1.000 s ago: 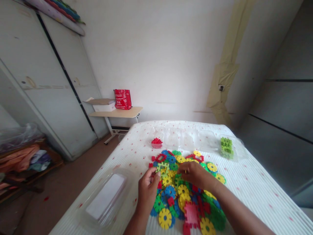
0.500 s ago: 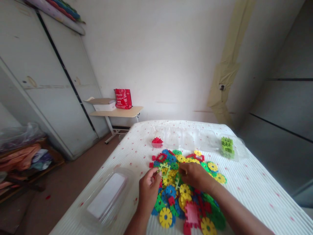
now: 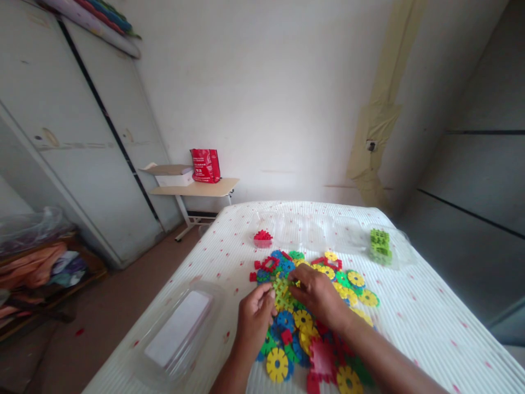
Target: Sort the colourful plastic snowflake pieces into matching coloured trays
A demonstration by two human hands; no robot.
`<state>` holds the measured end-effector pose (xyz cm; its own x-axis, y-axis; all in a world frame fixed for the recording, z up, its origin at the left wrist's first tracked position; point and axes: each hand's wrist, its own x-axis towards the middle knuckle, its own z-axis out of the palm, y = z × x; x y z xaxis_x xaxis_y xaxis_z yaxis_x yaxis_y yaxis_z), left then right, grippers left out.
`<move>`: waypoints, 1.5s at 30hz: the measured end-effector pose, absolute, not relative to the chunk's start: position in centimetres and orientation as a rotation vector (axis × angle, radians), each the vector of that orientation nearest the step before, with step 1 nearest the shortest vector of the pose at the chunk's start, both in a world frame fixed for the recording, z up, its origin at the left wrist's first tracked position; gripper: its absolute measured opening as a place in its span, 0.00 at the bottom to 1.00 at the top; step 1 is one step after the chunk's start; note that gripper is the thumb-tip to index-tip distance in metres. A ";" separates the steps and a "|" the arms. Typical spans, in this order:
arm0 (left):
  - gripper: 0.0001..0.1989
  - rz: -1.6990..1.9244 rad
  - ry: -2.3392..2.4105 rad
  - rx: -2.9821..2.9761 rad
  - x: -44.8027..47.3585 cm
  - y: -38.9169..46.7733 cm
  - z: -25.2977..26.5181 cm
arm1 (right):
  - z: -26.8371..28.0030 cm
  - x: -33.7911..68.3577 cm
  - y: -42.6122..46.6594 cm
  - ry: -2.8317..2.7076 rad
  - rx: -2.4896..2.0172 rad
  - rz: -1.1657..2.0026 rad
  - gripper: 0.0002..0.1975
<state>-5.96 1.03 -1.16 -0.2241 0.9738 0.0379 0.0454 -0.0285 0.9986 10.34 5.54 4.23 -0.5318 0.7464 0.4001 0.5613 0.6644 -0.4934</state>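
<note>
My left hand (image 3: 255, 312) pinches a light green notched building piece (image 3: 281, 290) over a heap of plastic toy pieces. On its other side my right hand (image 3: 315, 290) is closed, its fingertips at the right edge of the green piece. Whether a second green piece sits in those right fingers is hard to tell. Beneath both hands lie yellow notched discs (image 3: 278, 365), blue notched discs (image 3: 285, 319), green ones and a red square panel (image 3: 322, 358). My right hand and forearm hide part of the heap.
Behind the heap stands a clear compartment tray (image 3: 315, 232), with red pieces (image 3: 263, 236) at its left end and light green pieces (image 3: 380, 244) at its right. A clear plastic lid (image 3: 180, 328) lies at left on the white spotted tablecloth (image 3: 213, 262).
My right hand has moved left, from the middle of the heap up to the green piece. My left hand has shifted slightly right and down, still pinching it.
</note>
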 end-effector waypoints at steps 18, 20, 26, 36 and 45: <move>0.26 1.272 1.277 1.157 -6.0 0.7 -0.6 | 4.3 10.2 5.4 -2.228 -1.151 0.533 0.03; 0.27 1.277 1.279 1.160 -5.9 0.7 -0.5 | 4.3 10.2 5.4 -2.229 -1.146 0.545 0.03; 0.28 1.298 1.304 1.118 -5.7 0.7 -0.1 | 4.3 10.2 5.4 -2.207 -1.116 0.595 0.02; 0.28 1.589 1.350 0.886 -7.5 1.4 0.2 | 3.1 11.2 6.8 -2.395 -1.004 0.487 0.08; 0.26 1.608 1.337 0.848 -7.2 1.4 0.3 | 2.8 9.7 5.4 -2.734 -1.156 0.249 0.08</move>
